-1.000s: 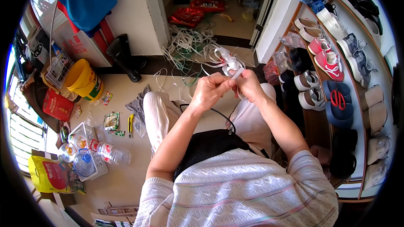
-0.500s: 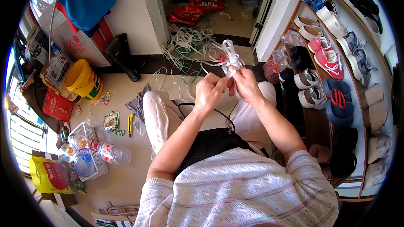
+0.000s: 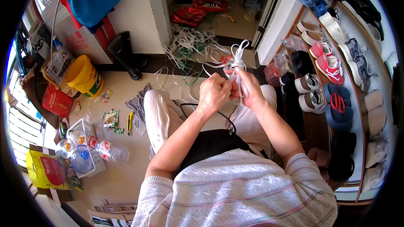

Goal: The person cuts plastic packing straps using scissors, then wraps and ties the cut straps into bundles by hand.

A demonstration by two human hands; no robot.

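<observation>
My right hand [image 3: 249,87] is wrapped round a looped bundle of white plastic strapping [image 3: 238,62]. The loops stick up above the fingers, and loose ends hang below the palm. Close against it on the left, my left hand [image 3: 213,92] is curled into a closed pinch; it seems to grip a strap end, mostly hidden by the fingers. From the bundle, strands run toward a big tangled heap of white and green strapping [image 3: 191,44] on the floor by the doorway. A bit of red [image 3: 226,59] shows beside the bundle.
On the right stands a shoe rack [image 3: 357,143] full of shoes. To the left are black boots [image 3: 126,56], a yellow bucket [image 3: 85,75], a white basket [image 3: 99,164] with plastic bottles, and a yellow cutter [image 3: 130,122] on the floor. Red bags [image 3: 189,17] lie beyond the doorway.
The loops above my right hand are spread wider, and the right hand has turned so more of its palm side shows. My left hand has moved slightly right, staying closed.
</observation>
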